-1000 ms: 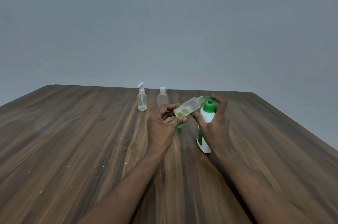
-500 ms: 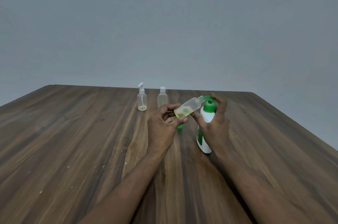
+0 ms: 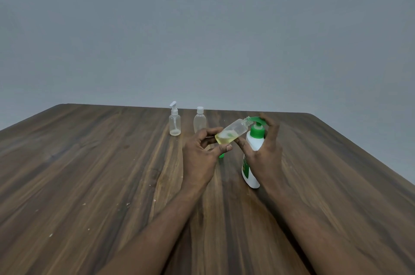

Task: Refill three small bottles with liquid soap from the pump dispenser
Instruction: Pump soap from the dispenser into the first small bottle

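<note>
- Small bottles: three in total. One is held; two stand upright on the tabletop (image 3: 89, 173).
- Held bottle (image 3: 233, 132): clear, uncapped, tilted with its neck raised toward the right. A shallow pool of yellowish liquid lies at its lower end. Its open mouth sits at the green spout of the pump dispenser (image 3: 250, 176).
- Left hand (image 3: 199, 158): fingers and thumb curled, pinching the lower end of the held bottle above the tabletop.
- Pump dispenser: one, white body with green pump head, standing on the tabletop right of centre.
- Right hand (image 3: 265, 151): wrapped round the dispenser, thumb on the body's left side, fingers reaching over the pump head.
- Spray-top bottle (image 3: 175, 125): one, clear, near the far edge, left of the hands.
- Capped bottle (image 3: 199, 122): one, clear, white cap, just right of the spray-top bottle, apart from it.
- Green cap (image 3: 221, 155): one small green piece on the tabletop, partly hidden below the left hand.
</note>
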A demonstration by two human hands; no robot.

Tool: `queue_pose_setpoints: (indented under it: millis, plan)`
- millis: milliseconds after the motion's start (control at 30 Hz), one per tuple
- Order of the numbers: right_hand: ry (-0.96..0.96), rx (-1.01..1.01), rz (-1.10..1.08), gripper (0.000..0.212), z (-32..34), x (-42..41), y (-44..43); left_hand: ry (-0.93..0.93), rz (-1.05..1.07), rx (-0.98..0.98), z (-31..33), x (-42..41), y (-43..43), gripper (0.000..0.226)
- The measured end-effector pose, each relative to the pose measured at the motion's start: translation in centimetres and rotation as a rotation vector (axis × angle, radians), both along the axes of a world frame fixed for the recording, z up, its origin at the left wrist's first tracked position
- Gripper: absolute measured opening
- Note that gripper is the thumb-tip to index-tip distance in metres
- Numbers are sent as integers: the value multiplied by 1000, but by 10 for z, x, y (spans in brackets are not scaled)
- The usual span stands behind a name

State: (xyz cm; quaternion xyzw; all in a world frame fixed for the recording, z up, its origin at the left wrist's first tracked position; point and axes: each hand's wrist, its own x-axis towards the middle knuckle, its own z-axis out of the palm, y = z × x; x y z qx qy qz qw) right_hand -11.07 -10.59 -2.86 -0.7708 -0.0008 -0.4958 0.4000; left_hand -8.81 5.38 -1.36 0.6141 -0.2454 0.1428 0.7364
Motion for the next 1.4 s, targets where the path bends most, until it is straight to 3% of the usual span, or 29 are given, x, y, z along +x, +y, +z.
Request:
queue_pose_setpoints:
  millis: [200, 433, 1400]
  plan:
    - [-10, 28, 9, 69, -2, 2, -1, 12, -3, -4, 0, 1, 0, 43]
    - [-2, -32, -9, 82, 2, -3, 2, 2, -11, -32, 2, 0, -1, 42]
    - [-10, 17, 21, 73, -2, 3, -1, 18, -1, -7, 2, -1, 1, 42]
